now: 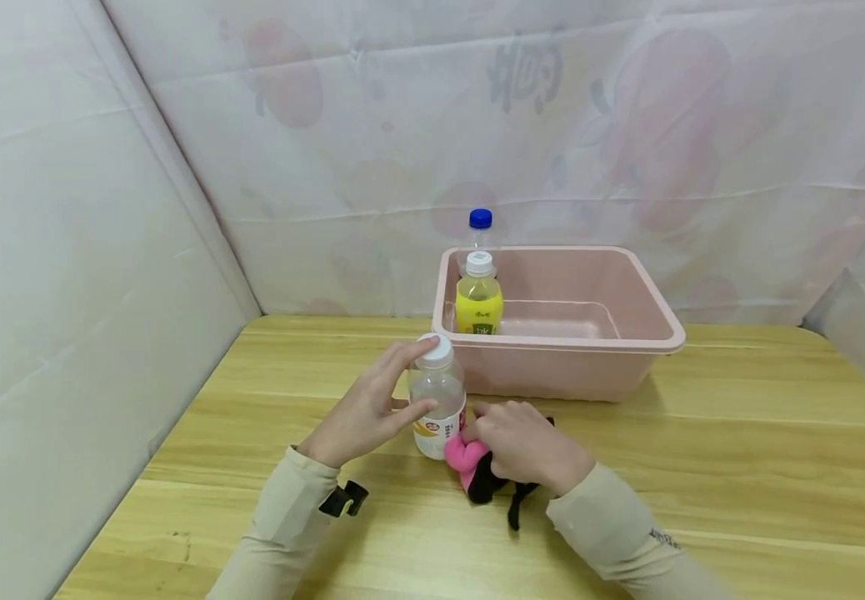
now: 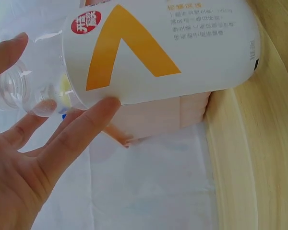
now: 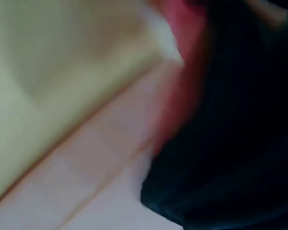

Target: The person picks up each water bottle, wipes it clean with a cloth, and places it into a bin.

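Note:
A clear bottle (image 1: 438,387) with a white cap and a white label bearing an orange mark stands upright on the table. My left hand (image 1: 372,408) is at its upper part, fingers spread, the index fingertip on the cap and the thumb alongside the label's top edge. In the left wrist view, the bottle (image 2: 153,48) lies across the frame with the left hand (image 2: 24,172) beside its shoulder. My right hand (image 1: 526,442), fingers curled, holds a soft pink and black thing (image 1: 470,458) with dark dangling parts, right against the bottle. The right wrist view is blurred, mostly filled by dark fabric (image 3: 230,134).
Behind the hands a pink plastic bin (image 1: 560,367) stands on the wooden table (image 1: 762,467). At its left end are a yellow-labelled bottle (image 1: 479,304) with a white cap and a blue-capped bottle (image 1: 481,220). Pale fabric sheets (image 1: 372,150) enclose the table's back and sides.

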Motion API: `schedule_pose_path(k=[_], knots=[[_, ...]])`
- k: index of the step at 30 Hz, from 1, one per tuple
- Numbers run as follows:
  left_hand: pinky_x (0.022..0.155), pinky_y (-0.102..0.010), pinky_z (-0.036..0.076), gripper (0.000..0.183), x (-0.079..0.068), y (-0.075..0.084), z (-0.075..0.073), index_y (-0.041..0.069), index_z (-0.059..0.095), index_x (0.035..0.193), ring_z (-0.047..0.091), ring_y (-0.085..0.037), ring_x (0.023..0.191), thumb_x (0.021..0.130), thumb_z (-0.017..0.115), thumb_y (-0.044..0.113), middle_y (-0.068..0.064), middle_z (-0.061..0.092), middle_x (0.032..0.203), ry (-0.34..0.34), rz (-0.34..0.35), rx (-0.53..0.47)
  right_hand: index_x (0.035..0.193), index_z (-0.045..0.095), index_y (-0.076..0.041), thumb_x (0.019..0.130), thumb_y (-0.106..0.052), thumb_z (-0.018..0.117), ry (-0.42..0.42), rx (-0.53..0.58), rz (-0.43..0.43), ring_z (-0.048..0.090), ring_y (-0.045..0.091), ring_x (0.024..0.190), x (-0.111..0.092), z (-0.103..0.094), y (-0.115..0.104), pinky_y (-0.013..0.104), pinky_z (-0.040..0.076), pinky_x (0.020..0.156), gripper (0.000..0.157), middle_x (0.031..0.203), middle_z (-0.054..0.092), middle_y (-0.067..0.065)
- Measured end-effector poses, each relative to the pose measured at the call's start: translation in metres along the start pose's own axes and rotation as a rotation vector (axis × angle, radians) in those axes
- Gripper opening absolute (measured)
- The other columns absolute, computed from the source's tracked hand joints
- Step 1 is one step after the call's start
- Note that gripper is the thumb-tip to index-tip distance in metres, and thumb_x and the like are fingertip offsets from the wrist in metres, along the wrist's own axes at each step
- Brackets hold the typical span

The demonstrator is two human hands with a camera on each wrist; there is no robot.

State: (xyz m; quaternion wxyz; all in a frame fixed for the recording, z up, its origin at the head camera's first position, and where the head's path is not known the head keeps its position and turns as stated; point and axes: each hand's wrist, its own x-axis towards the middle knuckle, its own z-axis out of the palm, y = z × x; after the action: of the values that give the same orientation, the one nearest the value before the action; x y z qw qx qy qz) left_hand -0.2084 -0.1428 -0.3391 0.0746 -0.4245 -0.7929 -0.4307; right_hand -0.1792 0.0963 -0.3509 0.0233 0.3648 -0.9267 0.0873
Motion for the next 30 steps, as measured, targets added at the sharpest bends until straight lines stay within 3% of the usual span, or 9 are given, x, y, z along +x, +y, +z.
schedule_pose_path(k=[2, 10, 16, 19, 25, 30], knots=[[0.071, -0.024, 0.062, 0.070, 0.000, 0.000, 0.000, 0.007, 0.038, 0.152, 0.058, -0.034, 0.119, 0.092, 0.073, 0.000, -0.018, 0.050, 0.135, -0.001, -0.003, 0.001, 0.083, 0.074, -0.014, 0.068, 0.016, 0.068, -0.033, 0.025, 0.014, 0.045, 0.011, 0.064, 0.001, 0.004, -0.001, 0.027, 0.043, 0.055, 0.035, 0.077, 0.048, -0.006], [0.071, -0.025, 0.062, 0.071, 0.000, 0.000, 0.001, 0.008, 0.038, 0.153, 0.057, -0.034, 0.120, 0.092, 0.073, 0.001, -0.017, 0.050, 0.136, -0.003, -0.011, 0.000, 0.081, 0.072, -0.017, 0.067, 0.018, 0.067, -0.025, 0.034, 0.011, 0.043, 0.011, 0.062, -0.001, 0.001, 0.000, 0.027, 0.040, 0.052, 0.038, 0.075, 0.045, -0.007], [0.071, -0.025, 0.062, 0.072, -0.001, 0.000, 0.001, 0.008, 0.037, 0.153, 0.057, -0.033, 0.118, 0.091, 0.073, 0.000, -0.017, 0.050, 0.134, 0.001, -0.005, -0.011, 0.082, 0.070, -0.018, 0.069, 0.012, 0.071, 0.038, -0.063, -0.015, 0.049, 0.013, 0.063, -0.002, -0.004, 0.003, 0.029, 0.046, 0.052, 0.032, 0.078, 0.052, -0.004], [0.070, -0.025, 0.062, 0.071, -0.001, 0.000, 0.000, 0.008, 0.037, 0.153, 0.057, -0.033, 0.117, 0.092, 0.073, 0.000, -0.017, 0.050, 0.134, 0.002, -0.001, -0.011, 0.087, 0.073, -0.017, 0.066, 0.009, 0.074, 0.124, -0.099, -0.041, 0.052, 0.015, 0.064, -0.004, -0.011, 0.004, 0.030, 0.048, 0.052, 0.033, 0.080, 0.055, -0.002], [0.070, -0.024, 0.062, 0.071, 0.000, 0.000, 0.000, 0.008, 0.037, 0.153, 0.057, -0.033, 0.118, 0.092, 0.073, 0.000, -0.017, 0.049, 0.136, -0.005, -0.004, -0.016, 0.095, 0.073, -0.017, 0.063, 0.012, 0.071, 0.415, -0.095, -0.133, 0.052, 0.014, 0.064, -0.009, -0.027, 0.006, 0.025, 0.047, 0.049, 0.044, 0.087, 0.058, 0.000], [0.071, -0.025, 0.062, 0.071, 0.000, 0.000, 0.001, 0.007, 0.037, 0.153, 0.057, -0.034, 0.119, 0.092, 0.072, -0.001, -0.018, 0.049, 0.135, -0.005, -0.006, -0.030, 0.106, 0.075, -0.013, 0.060, 0.017, 0.065, 0.647, -0.071, -0.172, 0.066, 0.027, 0.079, -0.008, -0.035, 0.007, 0.039, 0.059, 0.056, 0.055, 0.103, 0.066, 0.012]])
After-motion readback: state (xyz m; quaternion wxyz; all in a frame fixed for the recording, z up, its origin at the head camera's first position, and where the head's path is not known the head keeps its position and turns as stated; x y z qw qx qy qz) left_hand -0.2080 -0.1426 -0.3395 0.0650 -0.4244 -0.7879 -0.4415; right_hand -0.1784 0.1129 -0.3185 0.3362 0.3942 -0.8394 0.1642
